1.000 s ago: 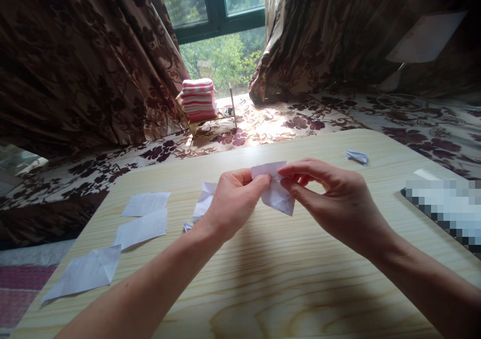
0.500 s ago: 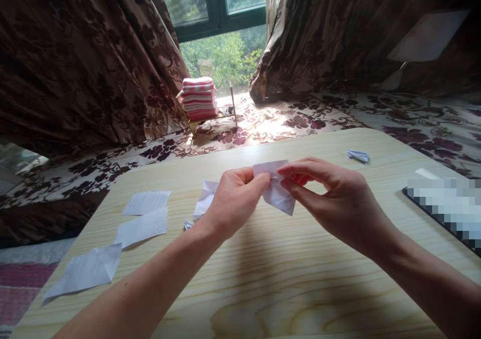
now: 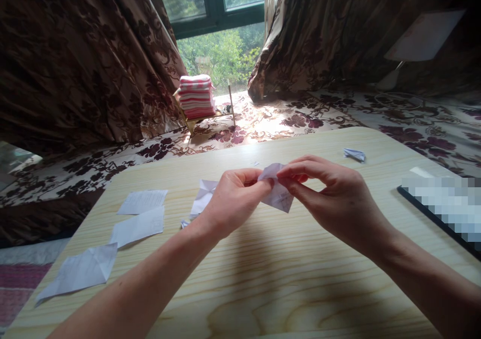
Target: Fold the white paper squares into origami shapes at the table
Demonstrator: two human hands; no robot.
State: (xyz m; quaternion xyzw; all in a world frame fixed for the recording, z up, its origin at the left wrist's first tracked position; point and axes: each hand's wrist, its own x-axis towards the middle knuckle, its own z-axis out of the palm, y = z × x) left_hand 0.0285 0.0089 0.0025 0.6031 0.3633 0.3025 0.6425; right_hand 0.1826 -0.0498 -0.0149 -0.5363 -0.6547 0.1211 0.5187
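A small creased piece of white paper is held up above the wooden table, between both hands. My left hand pinches its left side, thumb on the face toward me. At its right edge, my right hand grips the paper between thumb and fingertips. Behind my left wrist lies a folded white paper, partly hidden, with a small folded scrap beside it. Three loose paper sheets lie in a row on the table's left side.
A small folded paper piece sits near the table's far right edge. At the right lies a dark-edged flat object, blurred over. Beyond the table, a stack of pink-and-white cloths rests on a small stand; a lamp stands far right.
The paper between my hands has bent, its top edge now curved rather than straight. Both hands stay nearly in place. The whole view has shifted slightly.
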